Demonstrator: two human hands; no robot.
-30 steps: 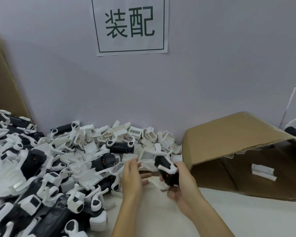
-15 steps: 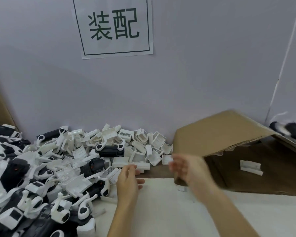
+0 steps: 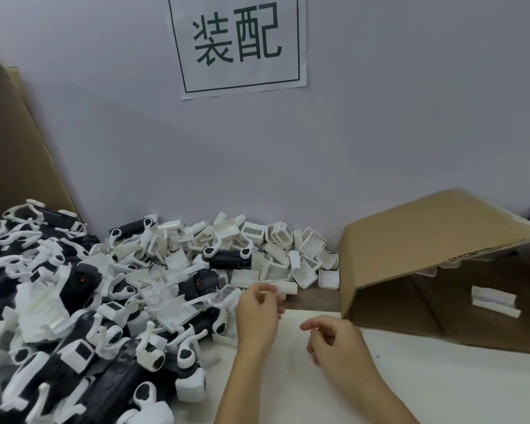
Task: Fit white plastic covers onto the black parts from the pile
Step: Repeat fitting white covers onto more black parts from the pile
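Both hands now empty: the right hand (image 3: 338, 341), loosely curled at lower centre, has dropped its finished black part out of sight, while the left hand (image 3: 257, 310) reaches for white covers (image 3: 276, 255) edging the pile (image 3: 89, 301), centre-left, for another round.

The pile (image 3: 83, 316) runs off the left and bottom edges; left hand (image 3: 257, 313) fingertips are motion-blurred
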